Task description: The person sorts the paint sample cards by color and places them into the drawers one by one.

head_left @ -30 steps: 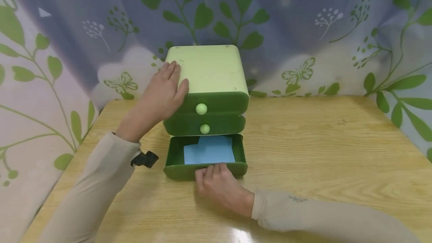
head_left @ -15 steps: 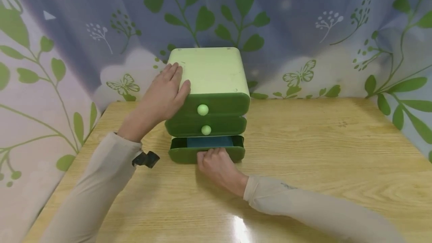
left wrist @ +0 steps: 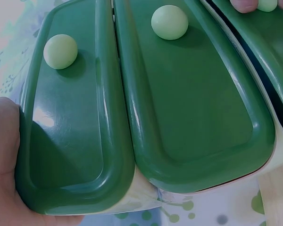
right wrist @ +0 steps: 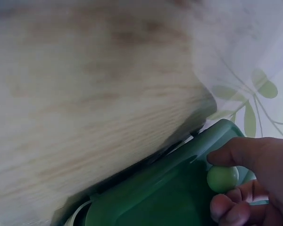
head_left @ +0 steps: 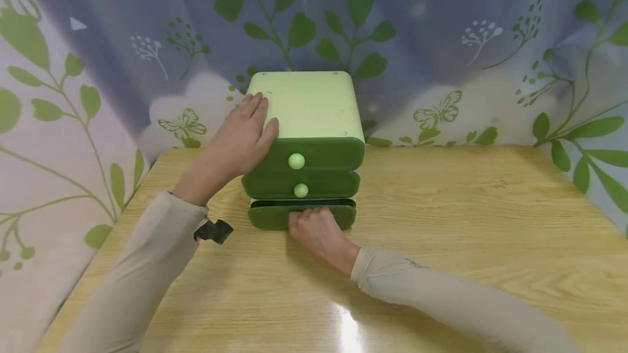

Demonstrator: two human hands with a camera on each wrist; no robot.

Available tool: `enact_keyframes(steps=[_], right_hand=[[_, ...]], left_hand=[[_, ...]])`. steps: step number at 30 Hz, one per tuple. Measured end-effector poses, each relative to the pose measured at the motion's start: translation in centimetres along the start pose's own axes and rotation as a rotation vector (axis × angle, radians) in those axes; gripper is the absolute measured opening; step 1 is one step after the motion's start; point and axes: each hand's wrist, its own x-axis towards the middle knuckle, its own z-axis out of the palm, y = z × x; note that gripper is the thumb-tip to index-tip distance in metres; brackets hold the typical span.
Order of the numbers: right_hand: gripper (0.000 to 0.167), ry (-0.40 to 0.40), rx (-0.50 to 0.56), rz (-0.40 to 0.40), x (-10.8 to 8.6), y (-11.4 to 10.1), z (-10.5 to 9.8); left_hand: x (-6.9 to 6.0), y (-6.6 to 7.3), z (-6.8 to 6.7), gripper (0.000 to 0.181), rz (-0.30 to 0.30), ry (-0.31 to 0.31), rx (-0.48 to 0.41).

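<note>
A small chest of drawers (head_left: 314, 105) with a pale green body and three dark green drawer fronts stands on the table. My left hand (head_left: 240, 138) rests on its top left edge, fingers lying flat on the top and thumb near the front corner. Low at the front, my right hand (head_left: 319, 230) holds the bottom drawer (head_left: 270, 217), which sticks out by a narrow dark gap. In the right wrist view, thumb and fingers pinch that drawer's round pale green knob (right wrist: 222, 179). The top drawer (left wrist: 66, 122) and middle drawer (left wrist: 198, 103) are pushed in. The bottom drawer's contents are hidden.
The wooden table (head_left: 471, 217) extends to both sides and in front of the chest. Close behind it hangs a leaf-patterned curtain (head_left: 432, 53). A black strap piece (head_left: 213, 230) sticks out from the left sleeve.
My right hand has pushed the bottom drawer inward, away from me, so the light blue sheet inside has gone out of sight. The left hand has stayed on the chest.
</note>
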Motion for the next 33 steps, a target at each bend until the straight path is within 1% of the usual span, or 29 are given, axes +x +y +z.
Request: enact_keyframes(steps=[8, 11, 13, 15, 16, 17, 18, 20, 21, 22, 23, 24, 25, 27, 28, 29, 30, 31, 33], right_hand=[[0.026, 0.020, 0.017, 0.039, 0.5, 0.9, 1.2], [0.025, 0.035, 0.023, 0.044, 0.5, 1.1, 1.6], [0.024, 0.021, 0.042, 0.049, 0.3, 1.2, 1.6], [0.023, -0.011, 0.117, 0.063, -0.2, 1.4, 1.3], [0.022, -0.041, 0.183, 0.076, -0.7, 1.6, 1.1], [0.021, -0.077, 0.271, 0.091, -1.2, 2.0, 0.7], [0.021, -0.110, 0.364, 0.118, -2.0, 2.6, 0.3], [0.023, -0.147, 0.532, 0.205, -4.2, 4.2, -0.2], [0.027, -0.150, 0.579, 0.250, -5.6, 5.4, -0.4], [0.029, -0.154, 0.620, 0.305, -7.2, 6.7, -0.6], [0.031, -0.150, 0.633, 0.356, -8.8, 8.2, -0.7], [0.033, -0.146, 0.630, 0.416, -10.5, 9.8, -0.8], [0.033, -0.165, 0.618, 0.476, -12.1, 11.5, -1.2], [0.031, -0.201, 0.573, 0.577, -14.8, 15.1, -2.1], [0.031, -0.236, 0.563, 0.626, -15.8, 16.8, -2.7], [0.033, -0.264, 0.547, 0.661, -16.6, 18.4, -3.3], [0.038, -0.299, 0.530, 0.689, -17.1, 19.9, -3.8], [0.045, -0.324, 0.510, 0.701, -17.3, 21.2, -4.4], [0.060, -0.375, 0.461, 0.704, -17.6, 23.4, -5.2]], left_hand=[[0.7, 0.0, 0.0, 0.066, 0.034, 0.031, 0.007], [0.9, 0.0, 0.0, 0.066, 0.034, 0.023, 0.006], [1.0, -0.1, 0.1, 0.066, 0.028, 0.014, 0.004], [0.8, -0.3, 0.3, 0.066, 0.022, 0.006, -0.011], [0.6, -0.5, 0.3, 0.066, 0.024, 0.001, -0.035], [0.4, -0.7, 0.3, 0.065, 0.028, 0.000, -0.083], [0.0, -1.0, 0.2, 0.064, 0.019, 0.004, -0.154], [-1.2, -1.8, -0.1, 0.063, -0.006, 0.039, -0.296], [-2.0, -2.4, -0.3, 0.062, -0.026, 0.060, -0.348], [-2.9, -3.0, -0.4, 0.062, -0.046, 0.087, -0.378], [-3.8, -3.7, -0.4, 0.062, -0.076, 0.115, -0.374], [-4.7, -4.5, -0.3, 0.064, -0.113, 0.139, -0.333], [-5.6, -5.2, -0.1, 0.065, -0.139, 0.150, -0.258], [-7.3, -6.6, 0.5, 0.071, -0.187, 0.131, -0.105], [-8.1, -7.2, 0.8, 0.073, -0.204, 0.119, -0.037], [-8.8, -7.7, 1.0, 0.076, -0.218, 0.101, 0.025], [-9.5, -8.0, 1.3, 0.077, -0.224, 0.087, 0.066], [-10.2, -8.3, 1.4, 0.079, -0.224, 0.076, 0.097], [-11.2, -8.2, 1.8, 0.083, -0.218, 0.053, 0.155]])
